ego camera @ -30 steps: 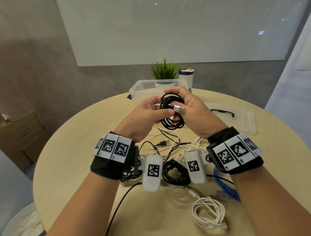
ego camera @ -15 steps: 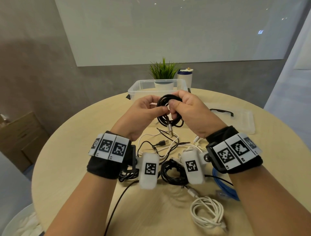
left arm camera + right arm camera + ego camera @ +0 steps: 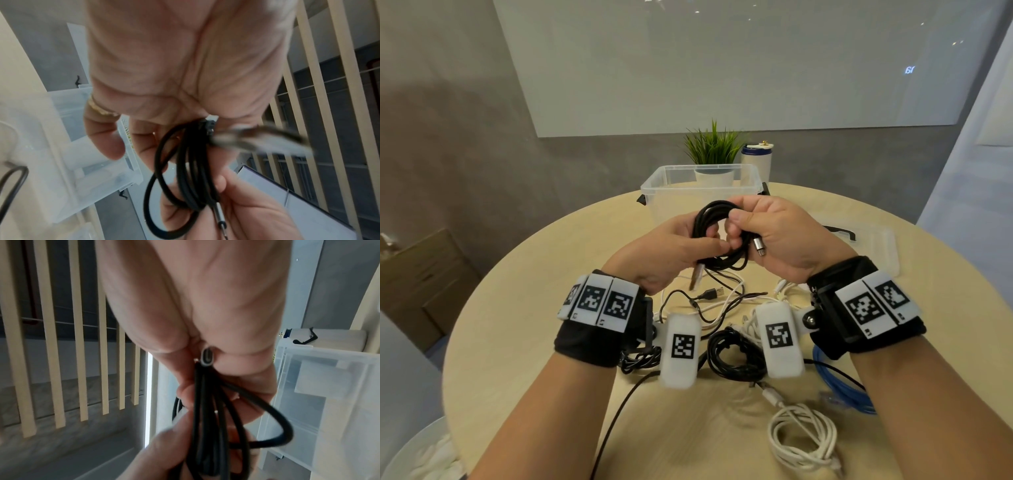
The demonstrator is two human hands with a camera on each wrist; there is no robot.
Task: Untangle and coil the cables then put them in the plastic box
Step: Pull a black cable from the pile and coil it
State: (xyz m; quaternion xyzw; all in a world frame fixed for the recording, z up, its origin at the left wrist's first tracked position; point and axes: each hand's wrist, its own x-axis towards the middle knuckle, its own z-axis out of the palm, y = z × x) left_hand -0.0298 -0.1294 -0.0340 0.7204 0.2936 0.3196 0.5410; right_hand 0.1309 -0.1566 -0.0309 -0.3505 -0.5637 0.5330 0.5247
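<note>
A coiled black cable (image 3: 717,236) hangs between both hands above the table, just in front of the clear plastic box (image 3: 654,192). My left hand (image 3: 671,250) grips its left side, and a silver USB plug (image 3: 697,275) dangles below that hand. My right hand (image 3: 774,236) pinches the coil's right side, with a small silver plug (image 3: 758,246) sticking out by the palm. The left wrist view shows the black coil (image 3: 185,170) held by fingers of both hands. In the right wrist view the coil (image 3: 207,418) runs down from a plug end (image 3: 207,356) at the palm.
Loose cables lie on the round table (image 3: 517,308) near me: a white coil (image 3: 804,438), a blue cable (image 3: 839,387), a black bundle (image 3: 736,353) and tangled thin black and white wires (image 3: 705,298). The box lid (image 3: 873,243) lies right. A plant (image 3: 714,147) and cup (image 3: 756,159) stand behind.
The silver USB plug left the right thumb and now hangs under the left hand. Both hands turned the coil, and the small plug came to the right palm.
</note>
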